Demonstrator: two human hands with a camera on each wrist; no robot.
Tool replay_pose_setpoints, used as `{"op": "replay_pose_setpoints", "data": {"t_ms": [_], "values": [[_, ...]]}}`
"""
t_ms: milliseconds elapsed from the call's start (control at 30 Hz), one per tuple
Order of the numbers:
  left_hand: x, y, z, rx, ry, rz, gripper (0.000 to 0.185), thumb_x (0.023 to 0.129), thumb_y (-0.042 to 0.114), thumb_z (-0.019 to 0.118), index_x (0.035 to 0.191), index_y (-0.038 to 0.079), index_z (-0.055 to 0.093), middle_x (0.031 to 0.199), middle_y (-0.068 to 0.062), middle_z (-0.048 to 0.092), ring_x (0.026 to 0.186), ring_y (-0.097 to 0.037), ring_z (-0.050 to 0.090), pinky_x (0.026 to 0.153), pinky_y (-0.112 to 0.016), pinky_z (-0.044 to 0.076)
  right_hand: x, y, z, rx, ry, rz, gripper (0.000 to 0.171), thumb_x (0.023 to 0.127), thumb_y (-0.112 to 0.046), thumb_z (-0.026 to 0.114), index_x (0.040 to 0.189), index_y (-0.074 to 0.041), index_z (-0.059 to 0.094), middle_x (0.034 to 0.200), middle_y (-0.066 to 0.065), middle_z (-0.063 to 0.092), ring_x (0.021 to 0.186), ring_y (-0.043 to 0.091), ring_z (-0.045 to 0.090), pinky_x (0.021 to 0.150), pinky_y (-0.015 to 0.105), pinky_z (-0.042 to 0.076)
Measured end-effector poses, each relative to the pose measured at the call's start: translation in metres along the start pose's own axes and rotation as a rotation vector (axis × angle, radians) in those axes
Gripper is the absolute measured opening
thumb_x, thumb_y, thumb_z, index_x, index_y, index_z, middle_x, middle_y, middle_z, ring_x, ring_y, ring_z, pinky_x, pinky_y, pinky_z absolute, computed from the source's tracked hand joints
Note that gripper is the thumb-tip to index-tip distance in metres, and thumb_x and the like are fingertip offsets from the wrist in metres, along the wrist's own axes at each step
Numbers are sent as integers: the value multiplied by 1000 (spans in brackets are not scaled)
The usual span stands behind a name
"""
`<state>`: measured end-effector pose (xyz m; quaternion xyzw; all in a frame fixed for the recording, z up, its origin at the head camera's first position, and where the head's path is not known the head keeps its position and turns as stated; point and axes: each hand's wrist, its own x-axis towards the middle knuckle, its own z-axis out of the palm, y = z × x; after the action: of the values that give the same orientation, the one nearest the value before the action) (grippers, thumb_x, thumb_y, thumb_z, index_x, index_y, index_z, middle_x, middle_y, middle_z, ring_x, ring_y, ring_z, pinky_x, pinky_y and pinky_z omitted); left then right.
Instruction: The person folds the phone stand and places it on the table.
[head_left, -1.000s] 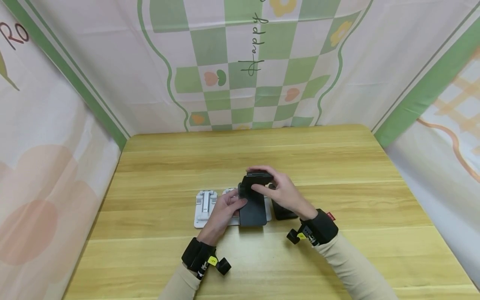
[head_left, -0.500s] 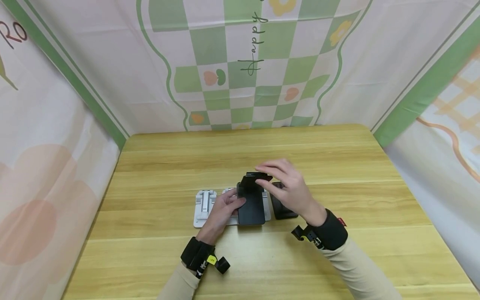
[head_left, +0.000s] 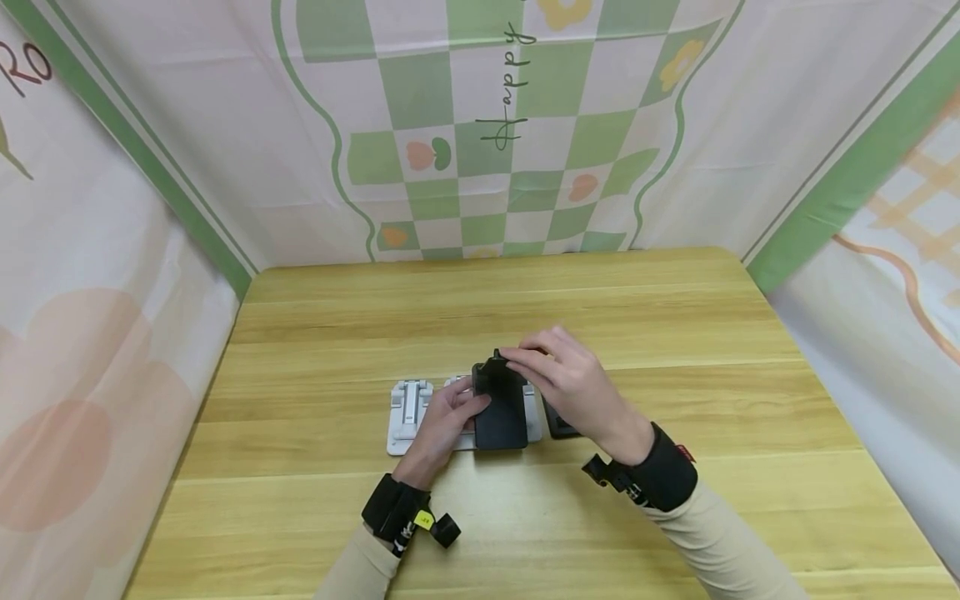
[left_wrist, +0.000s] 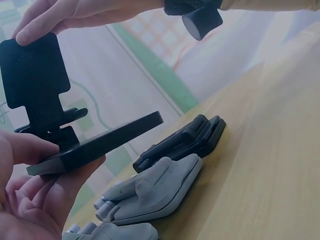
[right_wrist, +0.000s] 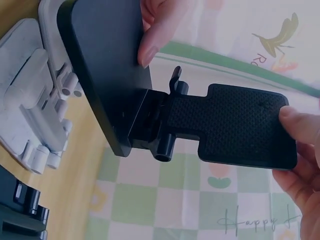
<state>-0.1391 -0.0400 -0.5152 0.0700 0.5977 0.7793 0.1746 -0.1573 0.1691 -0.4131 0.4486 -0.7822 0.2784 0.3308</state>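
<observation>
A black folding phone stand (head_left: 502, 421) is held up over the table's middle, partly unfolded. My left hand (head_left: 452, 414) grips its flat base (left_wrist: 110, 142) by the hinge end, thumb on top and fingers underneath. With thumb and fingers, my right hand (head_left: 577, 392) pinches the far edge of the textured support plate (right_wrist: 245, 127). That plate stands up at a steep angle from the base in the left wrist view. A small lip (right_wrist: 176, 77) juts out at the plate's lower joint.
Folded white phone stands lie below: one (head_left: 408, 417) left of my left hand, another (head_left: 535, 421) mostly hidden behind the held stand. A second black stand (head_left: 558, 423) lies folded to the right, partly covered by my right hand. The wooden table (head_left: 315, 333) meets a patterned cloth at the back.
My right hand loosened from the support plate, lifted off to the right, then took its edge again. The plate now stands more upright. My left hand has kept its hold on the base.
</observation>
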Motion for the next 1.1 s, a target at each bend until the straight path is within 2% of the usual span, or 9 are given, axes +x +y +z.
{"op": "replay_pose_setpoints", "data": {"t_ms": [300, 467, 1100], "values": [[1, 2, 4, -7, 54, -11, 46, 100, 4, 57, 145, -7, 52, 123, -32, 67, 98, -21, 76, 80, -31, 62, 0, -10, -4, -88, -39, 0, 27, 105, -19, 59, 111, 0, 78, 93, 7, 67, 76, 18, 57, 59, 26, 47], [1, 2, 5, 2, 67, -20, 46, 99, 4, 58, 143, -6, 54, 120, -30, 70, 94, -17, 76, 78, -30, 62, -1, -12, -3, -124, -17, -37, 30, 107, -19, 55, 108, 0, 78, 88, 5, 64, 71, 16, 55, 56, 23, 45], [-1, 4, 3, 35, 100, -49, 47, 99, 5, 59, 145, -4, 53, 120, -28, 71, 98, -24, 76, 79, -31, 62, -10, -21, 2, -192, 49, -164, 26, 107, -6, 54, 107, 4, 77, 81, 5, 61, 63, 15, 50, 51, 22, 42]]}}
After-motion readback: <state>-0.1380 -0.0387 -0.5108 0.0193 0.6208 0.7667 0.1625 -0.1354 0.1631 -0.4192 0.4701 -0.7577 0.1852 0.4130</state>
